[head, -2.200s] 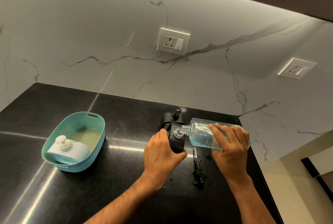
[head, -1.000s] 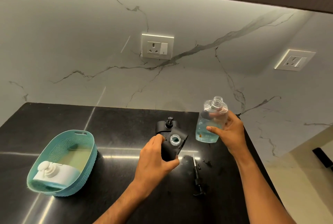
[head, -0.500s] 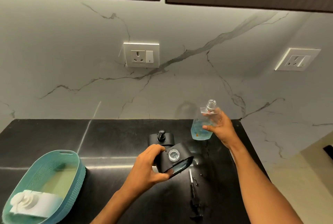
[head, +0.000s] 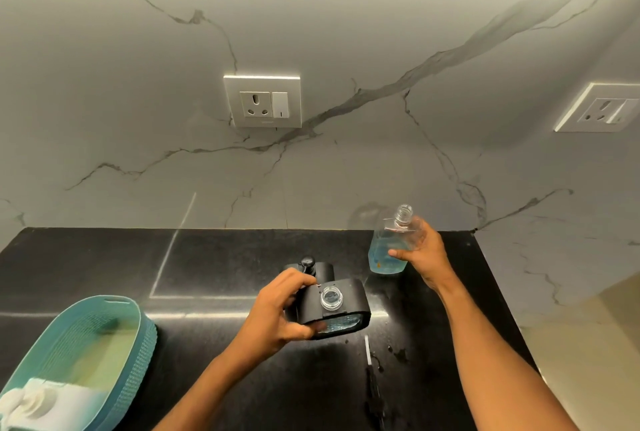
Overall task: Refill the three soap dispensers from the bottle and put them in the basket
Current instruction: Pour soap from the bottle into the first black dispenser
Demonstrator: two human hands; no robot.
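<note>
Righted since pouring, bottle [head: 391,246] mouth seemingly points up.

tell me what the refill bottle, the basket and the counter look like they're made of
The clear refill bottle in the right hand: likely thin glossy plastic; blue liquid shows through its walls and the neck is threaded.
The teal oval basket: probably moulded matte plastic, judging by its woven-look ribbing and cut-out handle slot.
The black countertop: seemingly polished stone, speckled, with mirror-like streaks of light.
</note>
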